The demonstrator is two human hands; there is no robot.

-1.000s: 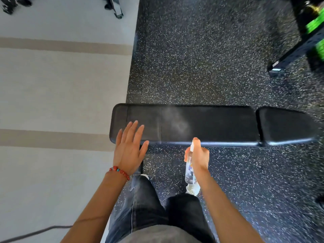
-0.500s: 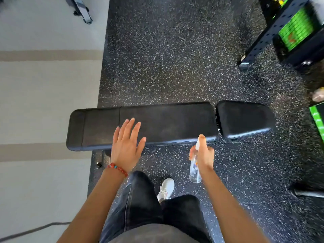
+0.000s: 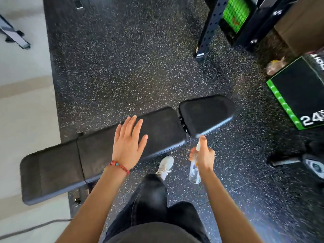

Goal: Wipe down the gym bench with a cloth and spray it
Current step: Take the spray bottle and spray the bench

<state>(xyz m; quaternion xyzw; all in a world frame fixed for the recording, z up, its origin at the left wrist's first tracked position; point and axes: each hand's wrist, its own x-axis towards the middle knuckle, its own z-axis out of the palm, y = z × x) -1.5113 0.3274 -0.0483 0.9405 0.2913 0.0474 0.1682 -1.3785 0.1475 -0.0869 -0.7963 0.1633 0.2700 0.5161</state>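
Note:
The black padded gym bench (image 3: 70, 165) runs slantwise from lower left to the small seat pad (image 3: 206, 113) at upper right. My left hand (image 3: 128, 143) hovers flat over the middle of the long pad, fingers spread, holding nothing. My right hand (image 3: 204, 157) grips a clear spray bottle (image 3: 194, 171) by the neck, forefinger on the nozzle, just in front of the seat pad's near corner. No cloth is in view.
Black speckled rubber floor (image 3: 131, 67) lies beyond the bench, pale flooring to the left. A black rack post (image 3: 208, 28) stands at upper right, a green-edged black plyo box (image 3: 298, 95) at right, a dumbbell (image 3: 313, 165) near it. My white shoe (image 3: 165, 165) is under the bench edge.
The view has swung right and tilted, so the bench now lies slantwise and further left. My right hand with the bottle now faces the seat pad. My left hand stays spread over the pad.

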